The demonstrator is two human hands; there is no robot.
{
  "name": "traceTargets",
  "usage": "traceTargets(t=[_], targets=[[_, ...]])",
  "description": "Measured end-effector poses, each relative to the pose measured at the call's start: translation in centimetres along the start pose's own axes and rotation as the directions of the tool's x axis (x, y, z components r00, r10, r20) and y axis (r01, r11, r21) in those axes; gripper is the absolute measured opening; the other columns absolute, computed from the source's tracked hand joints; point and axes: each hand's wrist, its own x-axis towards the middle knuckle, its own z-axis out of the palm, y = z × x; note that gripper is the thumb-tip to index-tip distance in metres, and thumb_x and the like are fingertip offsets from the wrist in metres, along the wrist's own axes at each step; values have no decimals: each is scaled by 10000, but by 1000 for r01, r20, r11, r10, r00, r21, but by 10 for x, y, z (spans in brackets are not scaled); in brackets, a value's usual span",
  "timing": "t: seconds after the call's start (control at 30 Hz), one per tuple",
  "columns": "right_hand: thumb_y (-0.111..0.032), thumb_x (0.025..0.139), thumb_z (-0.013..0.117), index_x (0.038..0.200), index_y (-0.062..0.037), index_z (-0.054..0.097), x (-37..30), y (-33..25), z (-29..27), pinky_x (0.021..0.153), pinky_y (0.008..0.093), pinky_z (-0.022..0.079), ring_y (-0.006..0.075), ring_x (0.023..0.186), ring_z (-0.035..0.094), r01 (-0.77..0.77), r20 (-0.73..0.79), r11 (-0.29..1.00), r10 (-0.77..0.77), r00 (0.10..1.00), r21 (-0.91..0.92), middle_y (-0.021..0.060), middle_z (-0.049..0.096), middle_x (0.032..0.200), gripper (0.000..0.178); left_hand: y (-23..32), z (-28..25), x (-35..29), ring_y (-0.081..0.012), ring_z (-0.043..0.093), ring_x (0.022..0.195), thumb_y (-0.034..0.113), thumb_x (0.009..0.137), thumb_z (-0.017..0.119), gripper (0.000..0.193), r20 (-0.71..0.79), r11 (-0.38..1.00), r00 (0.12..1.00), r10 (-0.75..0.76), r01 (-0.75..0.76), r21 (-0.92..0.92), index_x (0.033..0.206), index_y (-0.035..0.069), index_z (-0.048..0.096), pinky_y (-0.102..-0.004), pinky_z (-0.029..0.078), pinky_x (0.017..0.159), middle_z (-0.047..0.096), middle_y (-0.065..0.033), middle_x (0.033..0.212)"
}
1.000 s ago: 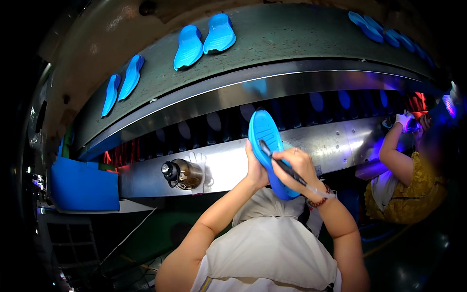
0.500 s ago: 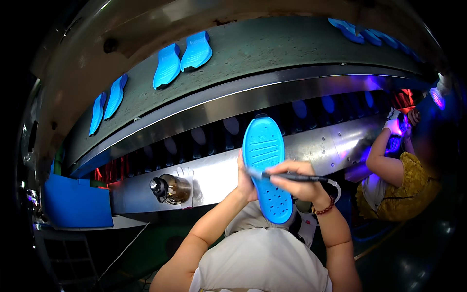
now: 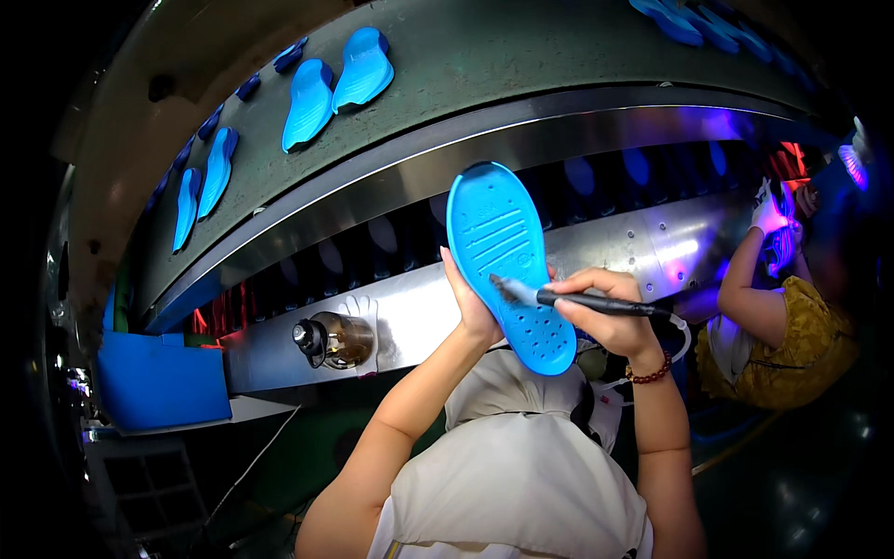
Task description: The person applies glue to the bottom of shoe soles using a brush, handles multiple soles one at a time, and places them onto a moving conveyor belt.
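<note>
My left hand (image 3: 473, 307) is closed round the left edge of a bright blue shoe sole (image 3: 500, 228), tilted in front of me. The sole has raised ridges across one half and small holes in the other. In my right hand (image 3: 615, 326) is a black-handled brush (image 3: 596, 302), held like a pen. Its pale, dark-tipped bristles meet the sole between the ridges and the holes. A white tube or cord curves off behind the handle. The fingers of my left hand behind the sole are hidden.
Beyond a metal rail, a dark green belt (image 3: 447, 70) carries several blue soles (image 3: 363, 67). A brown bottle with a black lid (image 3: 337, 339) stands on a glove on the metal ledge (image 3: 400, 321). A blue box (image 3: 163, 382) is at left; a gloved person (image 3: 782, 317) works at right.
The sole has moved up and tilted with my left hand. The brush has shifted slightly right and down, still on the sole. More soles show at the belt's left.
</note>
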Motion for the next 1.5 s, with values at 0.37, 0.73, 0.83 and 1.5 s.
traceTargets(t=[0.37,0.73,0.83,1.5], targets=[[-43,651,699,835,-26,647,-10,1,2,703,326,474,231,751,627,426,203,859,-380,902,-283,87,659,821,192,19,-8,13,-327,572,772,857,644,113,1023,187,978,971,151,-119,-171,1121,21,460,-443,473,725,566,-215,915],[-7,680,690,906,-9,647,-21,7,-21,748,285,486,210,830,625,293,251,950,-258,933,-110,124,655,886,230,28,-4,21,-343,565,795,844,662,123,1015,229,976,957,177,-141,-164,1160,21,447,-455,465,739,560,-227,968],[-1,692,682,922,-16,644,-25,12,-29,774,277,478,191,853,618,32,56,999,-34,998,31,115,650,923,234,27,1,23,-350,563,819,830,679,103,1011,196,980,968,155,-126,-152,1170,11,436,-464,462,752,557,-236,979],[-84,741,654,923,-12,646,-2,8,-16,629,229,466,128,702,599,-96,-29,995,96,995,-4,107,641,819,196,32,-10,24,-318,575,772,768,743,94,924,83,977,974,212,-213,-2,1136,15,457,-442,473,740,579,-203,894]])
